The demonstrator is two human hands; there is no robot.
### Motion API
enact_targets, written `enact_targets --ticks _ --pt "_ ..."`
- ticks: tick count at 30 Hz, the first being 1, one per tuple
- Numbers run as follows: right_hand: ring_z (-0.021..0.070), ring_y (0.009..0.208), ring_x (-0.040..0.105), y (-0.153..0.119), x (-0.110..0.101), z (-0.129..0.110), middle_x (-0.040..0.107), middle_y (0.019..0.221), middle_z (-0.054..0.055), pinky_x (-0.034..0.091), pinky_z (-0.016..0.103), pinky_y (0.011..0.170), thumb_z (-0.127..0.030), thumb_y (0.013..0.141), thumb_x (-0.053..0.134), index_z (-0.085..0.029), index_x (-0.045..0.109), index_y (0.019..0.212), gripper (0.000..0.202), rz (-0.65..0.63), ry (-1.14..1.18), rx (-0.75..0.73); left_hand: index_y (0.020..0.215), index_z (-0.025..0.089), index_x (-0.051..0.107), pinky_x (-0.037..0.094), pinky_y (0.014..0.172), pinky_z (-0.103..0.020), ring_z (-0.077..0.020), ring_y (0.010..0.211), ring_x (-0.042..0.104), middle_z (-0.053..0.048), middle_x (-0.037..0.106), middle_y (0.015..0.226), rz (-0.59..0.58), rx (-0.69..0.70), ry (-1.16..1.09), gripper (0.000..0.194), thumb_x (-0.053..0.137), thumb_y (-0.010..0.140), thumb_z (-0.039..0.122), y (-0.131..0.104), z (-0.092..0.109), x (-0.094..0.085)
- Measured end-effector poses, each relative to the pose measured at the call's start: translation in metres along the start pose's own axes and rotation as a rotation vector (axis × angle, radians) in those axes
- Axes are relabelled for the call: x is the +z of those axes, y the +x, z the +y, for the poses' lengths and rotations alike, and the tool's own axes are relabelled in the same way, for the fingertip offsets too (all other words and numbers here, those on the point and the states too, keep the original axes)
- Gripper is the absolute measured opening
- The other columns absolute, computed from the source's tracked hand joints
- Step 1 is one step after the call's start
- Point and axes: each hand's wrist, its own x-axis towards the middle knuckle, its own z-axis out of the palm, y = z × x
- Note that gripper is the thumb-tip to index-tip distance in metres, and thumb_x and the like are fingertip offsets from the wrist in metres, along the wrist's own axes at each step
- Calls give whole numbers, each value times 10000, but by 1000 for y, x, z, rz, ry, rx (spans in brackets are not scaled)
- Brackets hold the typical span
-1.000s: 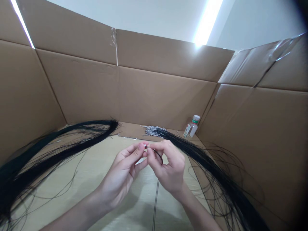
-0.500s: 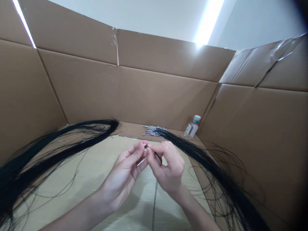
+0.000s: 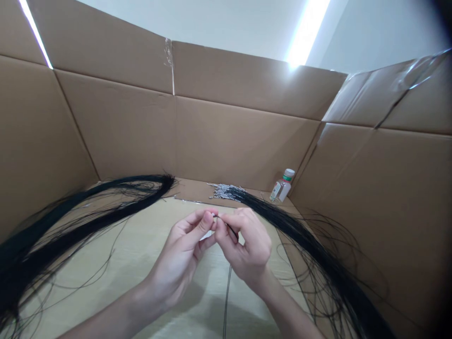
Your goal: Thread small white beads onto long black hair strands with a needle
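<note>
Above the bench [image 3: 141,256]: your left hand [image 3: 178,252] and right hand [image 3: 251,245] meet almost fingertip to fingertip, with the white piece [image 3: 213,214] and the dark cord [image 3: 231,230] between them.
What has shifted: very little — both hands keep nearly the same pose, but the cord's curve looks flatter than a second ago, and slightly less of the white piece seems to show.
What that suggests: you appear to be within the same fine fingertip step, not past it.
Left grip: pinched narrow, holding the white piece.
Right grip: pinched narrow on the cord, just beside that piece.
White piece: tiny, pale, mostly covered by your fingertips — too small to tell whether the cord enters it.
Cord: thin, dark, bowed near your right fingers; two thin strands [image 3: 226,301] show below that hand.
Left bundle [image 3: 151,200]: black, its two limbs meeting at a bristly end.
Right bundle [image 3: 307,235]: black, with silvery, bead-like tips [image 3: 226,192].
Bottle [image 3: 281,188]: clear, white-capped, near the far right corner.
</note>
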Motion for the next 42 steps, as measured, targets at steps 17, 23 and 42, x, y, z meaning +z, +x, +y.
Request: enact_targets --ticks 17,23,42 --pt "128 571 580 2 0 -1 665 670 -28 504 254 525 -63 964 602 -233 610 1000 174 -25 -21 -84 887 187 808 555 680 -137 -92 746 662 -4 735 836 -5 3 14 151 843 835 325 -4 0 1" --pt "109 535 471 -2 2 -3 556 630 -52 432 260 523 -78 958 612 -221 615 892 157 8 92 48 944 209 813 582 732 -199 -133 792 677 -28 736 870 -34 33 107 181 788 883 378 -1 3 0" --pt "96 641 578 2 -3 -11 710 776 -35 487 221 622 -162 947 668 -216 698 865 103 14 369 458 902 270 776 513 712 -182 -128 901 628 0 669 1001 -12 589 731 78 715 943 296 8 13 -9"
